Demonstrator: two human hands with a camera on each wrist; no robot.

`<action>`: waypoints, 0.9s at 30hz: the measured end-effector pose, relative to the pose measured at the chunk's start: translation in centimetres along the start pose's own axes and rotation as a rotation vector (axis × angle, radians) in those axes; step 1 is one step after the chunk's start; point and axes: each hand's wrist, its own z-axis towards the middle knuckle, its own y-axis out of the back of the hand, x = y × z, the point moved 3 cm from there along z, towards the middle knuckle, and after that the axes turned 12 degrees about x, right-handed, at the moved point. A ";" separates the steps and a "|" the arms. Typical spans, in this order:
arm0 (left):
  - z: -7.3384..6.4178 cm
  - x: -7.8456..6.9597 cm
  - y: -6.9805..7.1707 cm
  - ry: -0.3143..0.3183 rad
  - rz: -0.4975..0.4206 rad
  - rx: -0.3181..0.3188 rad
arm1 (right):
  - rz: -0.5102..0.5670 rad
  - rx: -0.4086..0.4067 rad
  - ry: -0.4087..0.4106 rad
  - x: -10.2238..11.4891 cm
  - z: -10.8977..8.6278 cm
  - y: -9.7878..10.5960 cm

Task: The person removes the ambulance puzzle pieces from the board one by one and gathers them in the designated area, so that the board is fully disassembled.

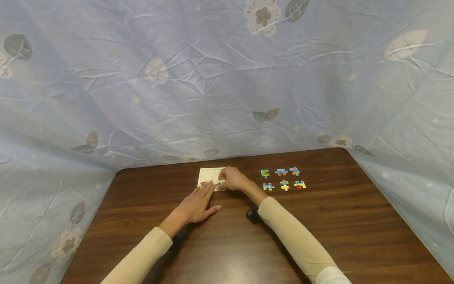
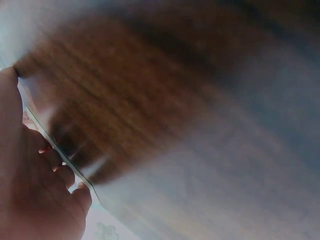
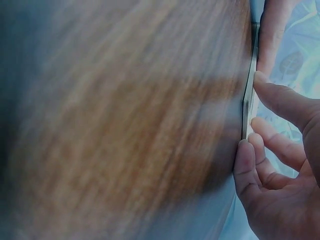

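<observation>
A cream puzzle board [image 1: 210, 174] lies near the table's far edge, with a few colourful pieces along its near side. My left hand [image 1: 196, 205] rests flat, its straight fingertips on the board's near edge over a puzzle piece [image 1: 203, 183], and its thumb points right. At the board's right part my right hand [image 1: 234, 179] pinches another puzzle piece [image 1: 219, 183] between thumb and bent fingers, partly covering it. In the right wrist view, the thumb [image 3: 280, 97] and fingertips touch the board's edge [image 3: 247, 107]. The left wrist view shows the left fingers [image 2: 62, 175] on the board.
Several loose puzzle pieces [image 1: 281, 172] lie in two rows to the right of the board. A dark round object [image 1: 252, 215] sits by the right wrist. Behind the brown wooden table [image 1: 319, 221] hangs a patterned pale-blue cloth [image 1: 227, 79], also along both sides.
</observation>
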 end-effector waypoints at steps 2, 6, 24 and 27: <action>0.0 0.0 -0.1 -0.002 0.004 -0.002 | 0.000 -0.002 0.000 -0.1 0.0 -0.1; 0.1 0.0 -0.3 -0.002 0.006 -0.001 | 0.005 -0.002 0.006 -0.2 -0.1 -0.2; 0.0 0.2 -0.4 0.000 -0.003 -0.001 | -0.009 0.005 -0.001 0.1 0.0 -0.3; 0.1 0.2 -0.3 0.001 0.006 -0.001 | -0.016 -0.001 -0.006 0.1 0.0 -0.2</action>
